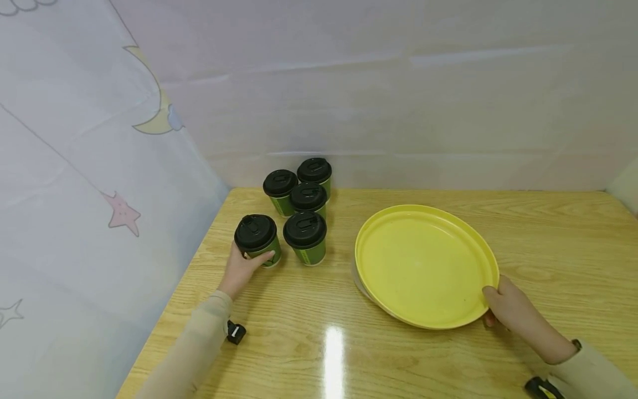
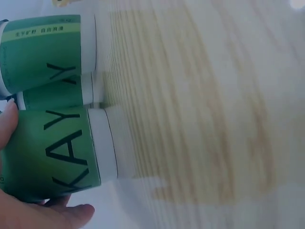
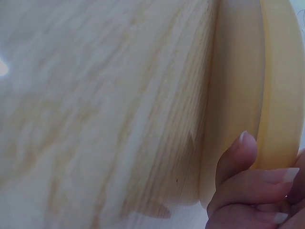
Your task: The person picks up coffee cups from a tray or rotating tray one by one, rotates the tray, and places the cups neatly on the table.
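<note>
My left hand (image 1: 244,270) grips a green paper cup (image 1: 269,254) with a black lid, thumb and fingers around its side. In the left wrist view the same cup (image 2: 62,152) shows large dark letters and a white base band close over the wood. Just right of it stands another lidded green cup (image 1: 311,254). My right hand (image 1: 509,305) pinches the near right rim of a round yellow tray (image 1: 423,266), thumb on top. The right wrist view shows curled fingers (image 3: 238,152) under the tray's edge (image 3: 283,95); a paler rim lies beneath the yellow one.
Behind the two front cups stand a few more lidded green cups, among them a back cup (image 1: 315,170) near the wall. The wooden table (image 1: 279,343) meets a pale printed cloth (image 1: 349,111) at the back and left. Dark wrist devices (image 1: 236,332) sit at both sleeves.
</note>
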Demonstrator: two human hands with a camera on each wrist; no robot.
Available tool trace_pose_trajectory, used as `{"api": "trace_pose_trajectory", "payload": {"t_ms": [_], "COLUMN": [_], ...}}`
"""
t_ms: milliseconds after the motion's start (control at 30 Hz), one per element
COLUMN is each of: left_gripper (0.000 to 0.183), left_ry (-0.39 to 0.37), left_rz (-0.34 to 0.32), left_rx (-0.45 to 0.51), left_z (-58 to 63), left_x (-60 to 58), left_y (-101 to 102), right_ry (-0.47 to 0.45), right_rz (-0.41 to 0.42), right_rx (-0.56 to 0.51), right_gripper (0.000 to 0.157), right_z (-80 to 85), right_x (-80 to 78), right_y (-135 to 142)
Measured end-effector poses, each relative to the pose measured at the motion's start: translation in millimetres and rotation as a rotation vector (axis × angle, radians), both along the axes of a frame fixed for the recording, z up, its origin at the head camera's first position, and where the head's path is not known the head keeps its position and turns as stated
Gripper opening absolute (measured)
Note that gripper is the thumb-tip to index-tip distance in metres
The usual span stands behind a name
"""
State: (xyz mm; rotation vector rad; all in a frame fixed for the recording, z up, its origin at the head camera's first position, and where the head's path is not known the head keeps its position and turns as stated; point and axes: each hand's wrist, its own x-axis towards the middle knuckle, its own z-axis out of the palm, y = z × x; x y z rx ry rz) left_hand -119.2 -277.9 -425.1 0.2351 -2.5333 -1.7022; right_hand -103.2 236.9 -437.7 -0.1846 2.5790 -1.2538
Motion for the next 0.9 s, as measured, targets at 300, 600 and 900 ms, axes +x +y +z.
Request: {"api": "trace_pose_trajectory", "payload": {"t_ms": [300,600,900], "left_gripper": [0.086,0.094,0.115], "left_ry": [-0.023,-0.027,-0.074], "left_rz": [-0.161,-0.198,0.089], "left_rx": [0.014,0.014,0.021], "left_z": [3.2,-0.6,1.4], "left_x": [-4.5,-4.0,8.4], "left_y": [-15,-19,9], "right_ry": [-0.007,-0.007,-0.009], "right_rz": [-0.011,-0.007,-0.006], "right_rx": [0.005,-0.005,0.001], "right_gripper": [0.027,0.028,0.028], "right_z": [0.5,-1.8,-1.0], "right_x": [1.0,1.0,0.6], "right_y": [0,1,0]}}
